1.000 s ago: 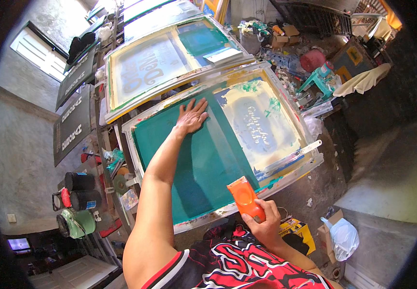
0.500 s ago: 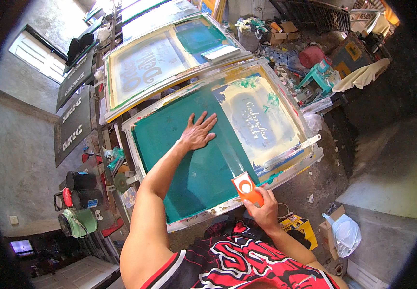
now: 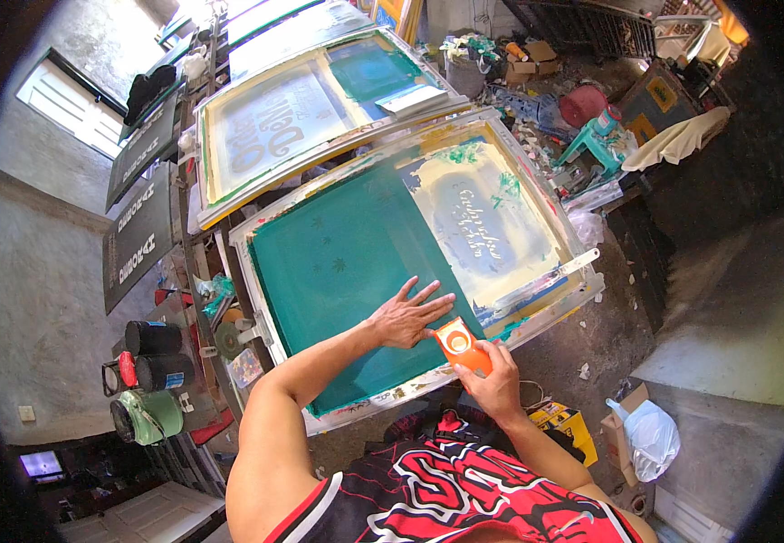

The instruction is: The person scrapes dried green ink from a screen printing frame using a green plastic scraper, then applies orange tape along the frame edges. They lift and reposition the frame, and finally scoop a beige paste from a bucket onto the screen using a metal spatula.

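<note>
My right hand [image 3: 492, 378] grips an orange-and-white piece [image 3: 461, 344], which looks like a tape roll, above the near edge of a screen-printing frame [image 3: 342, 414]. Next to it, my left hand [image 3: 406, 317] lies with spread fingers on the frame's green mesh [image 3: 320, 244], close to the roll. Faint leaf-shaped marks show on the mesh. The frame's right part is a pale stencil [image 3: 478, 222] with lettering. A long whitish strip with a hole at its end [image 3: 555, 271] lies across the right side of the frame.
A second screen frame [image 3: 274, 118] lies beyond the first. Dark printed panels [image 3: 138, 226] stand at the left, near black containers [image 3: 164, 373] and a green one [image 3: 155, 414]. A teal stool [image 3: 596, 145] stands among clutter at the right. A box with a plastic bag [image 3: 650, 439] sits lower right.
My left hand has slid from the middle of the green mesh down and right toward the roll. The right hand has barely moved. A clear strip seen running from the roll is now largely covered.
</note>
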{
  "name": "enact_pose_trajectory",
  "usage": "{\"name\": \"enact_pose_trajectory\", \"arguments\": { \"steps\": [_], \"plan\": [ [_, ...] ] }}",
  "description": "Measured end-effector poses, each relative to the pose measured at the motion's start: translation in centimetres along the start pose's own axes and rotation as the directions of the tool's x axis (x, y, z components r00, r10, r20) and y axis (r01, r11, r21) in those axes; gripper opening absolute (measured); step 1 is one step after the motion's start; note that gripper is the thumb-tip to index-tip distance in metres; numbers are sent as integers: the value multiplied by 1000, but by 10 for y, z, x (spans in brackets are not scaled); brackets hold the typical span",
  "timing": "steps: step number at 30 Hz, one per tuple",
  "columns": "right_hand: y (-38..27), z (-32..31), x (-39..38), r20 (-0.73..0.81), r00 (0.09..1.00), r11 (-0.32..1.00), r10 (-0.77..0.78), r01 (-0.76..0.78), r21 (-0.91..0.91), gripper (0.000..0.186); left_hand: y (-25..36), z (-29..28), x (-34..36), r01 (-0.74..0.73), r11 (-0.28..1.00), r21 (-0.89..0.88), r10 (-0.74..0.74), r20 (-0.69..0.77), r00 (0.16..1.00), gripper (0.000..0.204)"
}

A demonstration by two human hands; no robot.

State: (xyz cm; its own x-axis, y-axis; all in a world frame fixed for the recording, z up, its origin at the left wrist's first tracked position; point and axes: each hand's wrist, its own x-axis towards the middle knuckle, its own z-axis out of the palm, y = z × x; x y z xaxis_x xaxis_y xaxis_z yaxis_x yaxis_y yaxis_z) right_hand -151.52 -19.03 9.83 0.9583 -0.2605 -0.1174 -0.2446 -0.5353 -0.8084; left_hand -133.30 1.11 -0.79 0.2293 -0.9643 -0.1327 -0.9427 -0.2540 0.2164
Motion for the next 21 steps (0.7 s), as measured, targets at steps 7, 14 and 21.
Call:
{"name": "enact_pose_trajectory", "arguments": {
  "steps": [7,14,21],
  "plan": [
    [-6,-9,0,114,993,997,-38,46,-66,79,-21,-8,-1,8,997,-80,-5,27,1000,64],
    [-8,-11,-1,133,991,997,-6,17,-76,71,-17,-7,6,387,920,-64,-391,-93,916,66],
    [-15,-9,1,160,985,970,67,-27,-240,71,8,-11,0,-22,992,-122,25,26,999,99]
  ]
}}
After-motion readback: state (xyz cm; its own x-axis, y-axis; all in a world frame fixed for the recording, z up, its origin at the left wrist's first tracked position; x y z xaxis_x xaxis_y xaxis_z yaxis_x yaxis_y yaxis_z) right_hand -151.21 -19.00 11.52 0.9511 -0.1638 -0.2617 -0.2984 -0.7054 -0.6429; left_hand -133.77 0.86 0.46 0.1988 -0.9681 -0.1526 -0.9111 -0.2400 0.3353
